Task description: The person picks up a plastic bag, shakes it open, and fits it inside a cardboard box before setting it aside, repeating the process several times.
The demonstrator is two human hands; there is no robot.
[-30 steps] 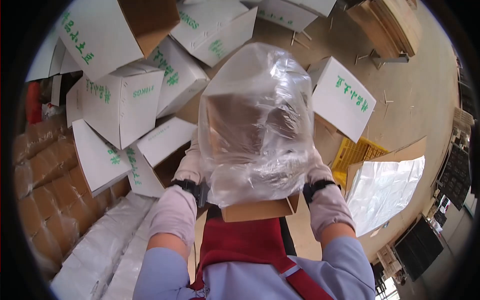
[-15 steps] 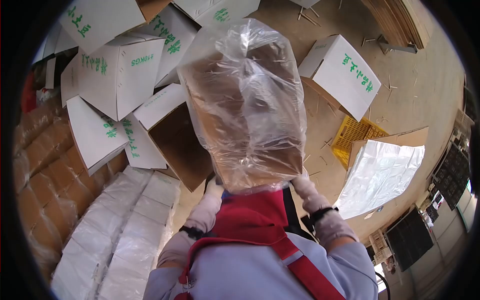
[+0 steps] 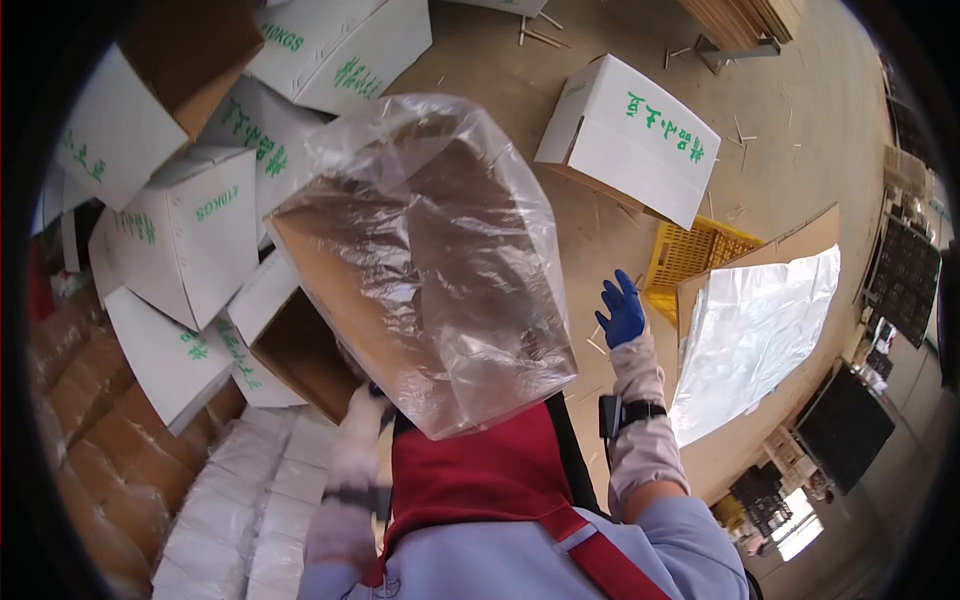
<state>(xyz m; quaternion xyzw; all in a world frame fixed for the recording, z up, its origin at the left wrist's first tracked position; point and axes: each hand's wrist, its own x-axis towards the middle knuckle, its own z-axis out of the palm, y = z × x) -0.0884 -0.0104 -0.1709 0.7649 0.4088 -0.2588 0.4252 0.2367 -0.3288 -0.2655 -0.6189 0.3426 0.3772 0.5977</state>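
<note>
In the head view, the box [image 3: 455,250], brown inside or out, is wrapped in a clear plastic bag [image 3: 520,190] and stands tilted just in front of the red apron [image 3: 475,465]. The bag bunches loosely past its upper left corner.

The left arm [image 3: 345,450] reaches to the box's lower left side; the left hand is mostly hidden there, so its grip cannot be told. The right hand [image 3: 622,310], in a blue glove, is apart from the box, off its right side, with fingers spread wide and nothing held.

Right of that hand, a yellow crate [image 3: 695,250] lies on the floor [image 3: 790,160], near the lower right corner of a white carton [image 3: 640,135]. White sheets [image 3: 755,335] lie over cardboard [image 3: 825,230] beside the crate. White boxes [image 3: 205,235] with green print crowd the left, above wrapped stacks [image 3: 225,500].
</note>
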